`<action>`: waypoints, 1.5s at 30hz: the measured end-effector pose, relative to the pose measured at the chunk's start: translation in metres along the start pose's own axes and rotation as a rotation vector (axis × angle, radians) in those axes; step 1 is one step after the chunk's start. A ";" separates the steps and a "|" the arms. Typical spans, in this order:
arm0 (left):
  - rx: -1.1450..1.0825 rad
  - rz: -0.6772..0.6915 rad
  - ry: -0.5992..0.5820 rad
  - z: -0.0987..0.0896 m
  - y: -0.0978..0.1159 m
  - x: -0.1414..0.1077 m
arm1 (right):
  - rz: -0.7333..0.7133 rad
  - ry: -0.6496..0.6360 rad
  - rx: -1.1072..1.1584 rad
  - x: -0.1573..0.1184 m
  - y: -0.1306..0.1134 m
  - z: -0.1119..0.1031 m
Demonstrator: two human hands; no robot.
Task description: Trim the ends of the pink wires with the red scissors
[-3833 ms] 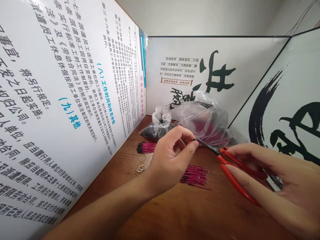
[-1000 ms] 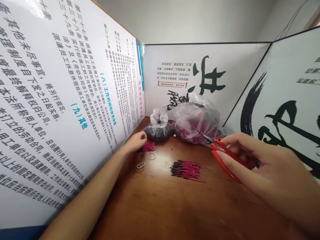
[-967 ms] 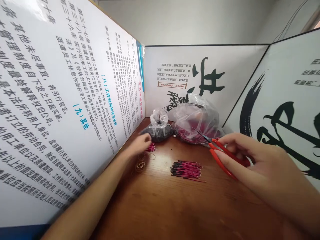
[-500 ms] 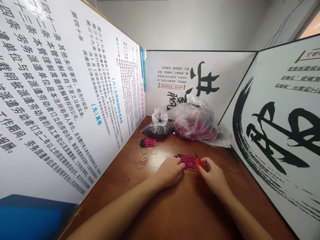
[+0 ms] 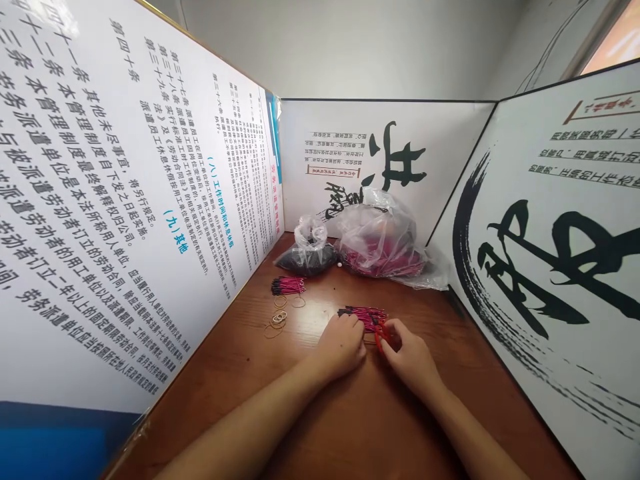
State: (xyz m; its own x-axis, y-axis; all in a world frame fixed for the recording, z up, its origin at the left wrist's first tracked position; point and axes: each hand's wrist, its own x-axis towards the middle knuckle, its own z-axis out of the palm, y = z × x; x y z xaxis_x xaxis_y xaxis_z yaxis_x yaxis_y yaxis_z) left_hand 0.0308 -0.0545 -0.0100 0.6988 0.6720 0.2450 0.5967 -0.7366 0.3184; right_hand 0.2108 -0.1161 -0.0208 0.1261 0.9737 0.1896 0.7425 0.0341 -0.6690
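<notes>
A bundle of thin pink sticks with black tips (image 5: 363,318) lies on the wooden table in front of me. My left hand (image 5: 343,347) curls over its left end, with the fingers on the black tips. My right hand (image 5: 406,353) is at the bundle's right end and holds red-handled scissors (image 5: 380,337), mostly hidden by the fingers. The scissor blades are hidden among the sticks and fingers. A smaller bundle of the same sticks (image 5: 289,286) lies farther back on the left, out of reach of neither hand's fingers but apart from them.
Loose rubber bands (image 5: 277,321) lie beside the small bundle. Behind stand a plastic bag of dark contents (image 5: 309,259) and one of pink sticks (image 5: 379,243). Printed boards (image 5: 145,200) wall the wooden table (image 5: 215,380) on the left, back and right.
Both hands have drawn slightly closer around the bundle, and the view has shifted a little left. A second earlier, the scissors were up near the bag and my left hand was at the small bundle.
</notes>
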 end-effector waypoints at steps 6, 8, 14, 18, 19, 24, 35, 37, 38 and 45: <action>-0.214 -0.125 0.093 -0.002 0.000 -0.005 | -0.063 0.004 0.079 -0.004 -0.011 0.010; -0.286 -0.157 0.123 -0.003 -0.001 -0.007 | -0.074 0.026 0.105 -0.006 -0.016 0.017; -0.297 -0.163 0.186 -0.048 -0.052 -0.001 | -0.073 0.090 0.134 -0.014 -0.026 0.035; -0.148 -0.225 0.182 -0.086 -0.123 0.004 | -0.060 0.114 0.134 -0.016 -0.021 0.032; -0.117 -0.233 0.165 -0.091 -0.137 0.004 | -0.058 0.119 0.135 -0.015 -0.019 0.029; -0.024 -0.190 0.071 -0.086 -0.157 -0.001 | -0.047 0.126 0.163 -0.011 -0.013 0.018; -0.078 -0.297 0.205 -0.082 -0.145 0.002 | -0.037 0.099 0.193 -0.015 -0.016 0.017; -0.159 -0.324 0.234 -0.083 -0.140 0.002 | -0.040 0.100 0.219 -0.015 -0.017 0.017; -0.212 -0.333 0.252 -0.083 -0.133 0.002 | -0.043 0.104 0.239 -0.015 -0.019 0.018; -0.806 -0.324 0.223 -0.045 -0.025 -0.026 | -0.051 0.127 0.420 -0.021 -0.043 0.035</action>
State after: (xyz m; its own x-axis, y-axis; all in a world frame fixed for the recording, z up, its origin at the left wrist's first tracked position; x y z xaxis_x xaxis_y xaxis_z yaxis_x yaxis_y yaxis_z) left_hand -0.0201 -0.0499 0.0168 0.4013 0.8988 0.1766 0.2346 -0.2872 0.9287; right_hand 0.1531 -0.1296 -0.0213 0.1953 0.9340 0.2991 0.4209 0.1957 -0.8857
